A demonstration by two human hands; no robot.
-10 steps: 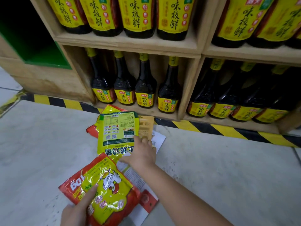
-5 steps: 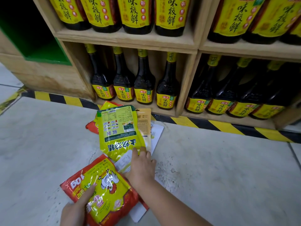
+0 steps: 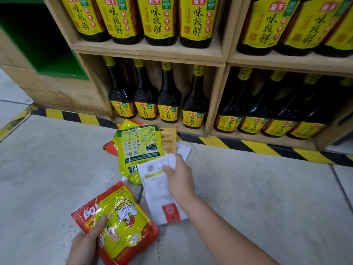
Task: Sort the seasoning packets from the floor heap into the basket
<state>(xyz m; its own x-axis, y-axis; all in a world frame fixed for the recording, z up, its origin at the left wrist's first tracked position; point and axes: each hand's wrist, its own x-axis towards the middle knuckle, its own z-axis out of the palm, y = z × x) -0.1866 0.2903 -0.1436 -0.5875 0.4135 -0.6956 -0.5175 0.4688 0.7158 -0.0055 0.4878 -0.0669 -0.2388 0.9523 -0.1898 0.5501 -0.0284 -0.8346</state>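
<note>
In front of the wooden shelf (image 3: 149, 52) of 海天 味极鲜 bottles (image 3: 168, 104), the left hand (image 3: 84, 245) grips a red-and-yellow chicken packet (image 3: 122, 222) marked 10g, while nearer the shelf the right hand (image 3: 179, 180) holds a white packet (image 3: 160, 196) overlapping the heap's yellow packet (image 3: 139, 148).

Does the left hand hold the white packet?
No, the left hand grips the red-and-yellow chicken packet; the right hand holds the white packet.

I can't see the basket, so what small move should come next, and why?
Probably lift the white packet clear of the heap with the right hand, which grips its top edge. The left hand holds the red chicken packet; no basket shows.
</note>
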